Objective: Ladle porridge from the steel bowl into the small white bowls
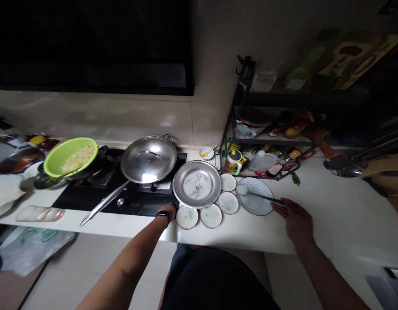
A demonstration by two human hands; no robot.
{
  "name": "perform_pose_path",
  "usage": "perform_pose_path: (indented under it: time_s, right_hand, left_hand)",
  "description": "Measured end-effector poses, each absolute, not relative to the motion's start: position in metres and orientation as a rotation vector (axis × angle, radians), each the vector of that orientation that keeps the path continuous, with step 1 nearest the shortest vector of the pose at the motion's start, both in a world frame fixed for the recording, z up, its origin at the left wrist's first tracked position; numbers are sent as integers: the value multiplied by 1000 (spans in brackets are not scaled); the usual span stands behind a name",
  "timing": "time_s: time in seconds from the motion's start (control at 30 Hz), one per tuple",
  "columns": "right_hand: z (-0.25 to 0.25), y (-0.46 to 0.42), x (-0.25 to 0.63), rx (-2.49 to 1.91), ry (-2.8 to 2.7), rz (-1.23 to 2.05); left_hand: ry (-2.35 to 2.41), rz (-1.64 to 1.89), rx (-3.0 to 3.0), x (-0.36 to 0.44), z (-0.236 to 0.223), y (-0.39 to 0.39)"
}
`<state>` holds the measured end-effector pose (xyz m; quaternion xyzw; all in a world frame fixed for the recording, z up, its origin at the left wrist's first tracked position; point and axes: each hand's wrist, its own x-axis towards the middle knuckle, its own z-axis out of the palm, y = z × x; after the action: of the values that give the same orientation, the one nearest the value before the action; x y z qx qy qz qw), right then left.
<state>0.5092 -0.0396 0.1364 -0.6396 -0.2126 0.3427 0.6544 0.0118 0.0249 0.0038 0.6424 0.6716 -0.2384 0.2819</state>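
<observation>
My right hand (pixel 294 219) is closed on the handle of a metal spoon (pixel 261 196) whose bowl rests in a blue-rimmed plate (pixel 255 206) on the white counter. My left hand (pixel 169 210), with a black watch on the wrist, reaches to the near rim of a wide steel basin (pixel 196 184); its fingers are hidden under the rim. Several small white saucers (pixel 211 215) lie around the basin's front and right side.
A black stove (pixel 134 200) holds a lidded steel pan (pixel 149 159) with a long handle pointing at me. A green bowl of noodles (pixel 70 156) stands at the left. A dark rack (pixel 260 142) with jars and bottles stands behind the plates. The counter edge (pixel 218 243) runs before me.
</observation>
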Motion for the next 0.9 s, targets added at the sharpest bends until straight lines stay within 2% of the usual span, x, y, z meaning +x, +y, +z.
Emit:
perform_pose_path:
  time_s: [0.2, 0.47, 0.57, 0.7, 0.8, 0.9]
  right_hand:
    - [148, -10, 474, -1403, -528, 897]
    - [117, 22, 385, -1499, -778, 1149]
    - [109, 17, 364, -1472, -1287, 1024]
    - [115, -3, 368, -1161, -2138, 691]
    - [127, -17, 395, -1172, -2239, 477]
    - [137, -26, 434, -1428, -2009, 364]
  left_hand:
    - [1775, -632, 1738, 14, 9, 24]
    - [1821, -608, 1665, 19, 16, 23]
    - [1827, -590, 1648, 19, 16, 24]
    - [1809, -628, 1670, 17, 14, 24]
    - [1799, -639, 1710, 15, 10, 23]
    - [1772, -642, 1757, 13, 6, 24]
